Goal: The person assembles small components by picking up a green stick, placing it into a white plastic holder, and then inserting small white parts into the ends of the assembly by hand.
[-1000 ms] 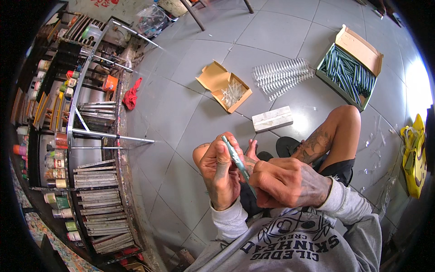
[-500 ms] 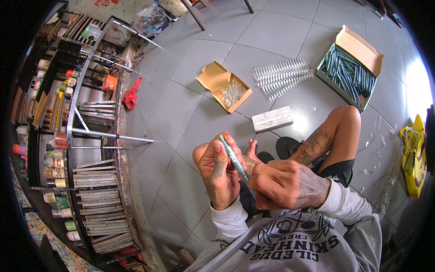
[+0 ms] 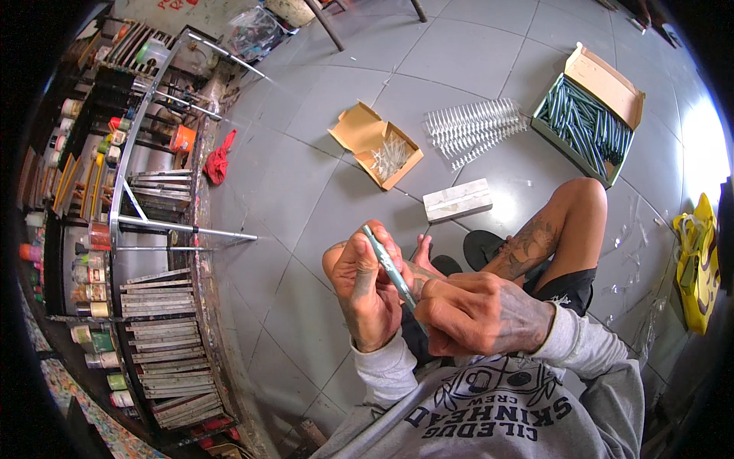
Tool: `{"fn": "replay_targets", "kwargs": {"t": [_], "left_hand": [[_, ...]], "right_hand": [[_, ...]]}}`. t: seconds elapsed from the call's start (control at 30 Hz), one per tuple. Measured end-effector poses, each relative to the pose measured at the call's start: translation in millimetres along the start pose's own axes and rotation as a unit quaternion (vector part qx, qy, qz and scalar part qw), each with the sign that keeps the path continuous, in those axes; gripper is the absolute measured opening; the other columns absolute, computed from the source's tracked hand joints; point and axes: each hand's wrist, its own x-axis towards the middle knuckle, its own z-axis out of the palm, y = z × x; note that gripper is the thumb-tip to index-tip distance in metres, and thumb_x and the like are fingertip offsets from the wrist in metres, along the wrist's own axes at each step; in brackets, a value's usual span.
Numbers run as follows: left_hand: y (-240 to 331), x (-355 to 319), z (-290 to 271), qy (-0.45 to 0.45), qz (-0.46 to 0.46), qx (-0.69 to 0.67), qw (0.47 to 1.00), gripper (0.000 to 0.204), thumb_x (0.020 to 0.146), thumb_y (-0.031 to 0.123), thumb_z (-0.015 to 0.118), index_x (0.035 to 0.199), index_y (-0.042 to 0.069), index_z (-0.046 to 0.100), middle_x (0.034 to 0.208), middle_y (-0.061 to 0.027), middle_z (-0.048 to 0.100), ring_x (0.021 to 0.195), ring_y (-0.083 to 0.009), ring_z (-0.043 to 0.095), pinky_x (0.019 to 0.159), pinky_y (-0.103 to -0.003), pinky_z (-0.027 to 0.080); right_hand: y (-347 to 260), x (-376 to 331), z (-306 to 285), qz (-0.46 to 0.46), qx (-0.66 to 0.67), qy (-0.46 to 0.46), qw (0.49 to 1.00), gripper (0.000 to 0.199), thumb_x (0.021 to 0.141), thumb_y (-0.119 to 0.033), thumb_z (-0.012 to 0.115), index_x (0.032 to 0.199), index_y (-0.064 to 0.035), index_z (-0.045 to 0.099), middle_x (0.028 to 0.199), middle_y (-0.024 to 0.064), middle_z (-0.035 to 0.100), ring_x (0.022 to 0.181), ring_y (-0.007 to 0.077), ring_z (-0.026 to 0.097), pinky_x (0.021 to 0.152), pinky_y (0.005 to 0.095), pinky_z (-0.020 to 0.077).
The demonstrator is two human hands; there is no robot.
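A slim dark green pen (image 3: 388, 265) with white printing on its barrel slants between my two hands in front of my lap. Its far end is pinched by the thumb and fingers of my left hand (image 3: 368, 294), palm turned up. My right hand (image 3: 478, 314) closes on the near end from above, its knuckles hiding that end and the fingertips. Beyond my right knee, a green box (image 3: 569, 156) with its lid folded back holds many similar pens (image 3: 585, 122). Clear sheets with rows of small white prints (image 3: 475, 130) lie flat on the tiles.
A small brown cardboard box (image 3: 358, 128) holds clear slips (image 3: 391, 157). Nearer me sits a pale grey block (image 3: 458, 200). Clear film scraps (image 3: 628, 241) and a yellow bag (image 3: 697, 264) lie at right. A metal frame (image 3: 183, 226) and shelves of jars and stacked frames line the left.
The pen looks slightly turned, with its white printing showing more plainly. Both hands keep nearly the same place and grip.
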Motion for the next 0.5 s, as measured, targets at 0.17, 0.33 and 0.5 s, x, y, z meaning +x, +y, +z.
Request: {"fn": "replay_targets", "kwargs": {"t": [0.17, 0.33, 0.5], "left_hand": [[2.3, 1.1, -1.1, 0.011, 0.004, 0.001, 1.000, 0.032, 0.106, 0.028, 0.057, 0.105, -0.004, 0.059, 0.088, -0.0057, 0.057, 0.069, -0.0097, 0.054, 0.050, -0.025, 0.049], [4.3, 3.4, -3.3, 0.001, 0.002, -0.007, 1.000, 0.032, 0.105, 0.028, 0.058, 0.104, -0.005, 0.058, 0.086, -0.0062, 0.057, 0.069, -0.0101, 0.054, 0.049, -0.026, 0.048], [3.8, 7.2, -8.9, 0.004, -0.003, -0.031, 1.000, 0.033, 0.105, 0.028, 0.059, 0.104, -0.004, 0.058, 0.086, -0.0063, 0.057, 0.069, -0.0097, 0.054, 0.050, -0.026, 0.047]], "right_hand": [[-0.8, 0.0, 2.7, -0.003, -0.010, -0.007, 1.000, 0.040, 0.063, -0.006, 0.077, 0.097, -0.0006, 0.056, 0.082, 0.0078, 0.051, 0.062, 0.0223, 0.058, 0.051, 0.0350, 0.0478], [-2.2, 0.4, 3.2, -0.003, -0.005, -0.012, 1.000, 0.042, 0.064, -0.009, 0.079, 0.098, -0.0006, 0.056, 0.084, 0.0093, 0.054, 0.064, 0.0239, 0.061, 0.053, 0.0361, 0.0505], [-1.7, 0.0, 6.4, 0.000, 0.004, -0.015, 1.000, 0.041, 0.064, -0.008, 0.079, 0.098, -0.0002, 0.057, 0.084, 0.0093, 0.055, 0.066, 0.0255, 0.063, 0.056, 0.0375, 0.0525]]}}
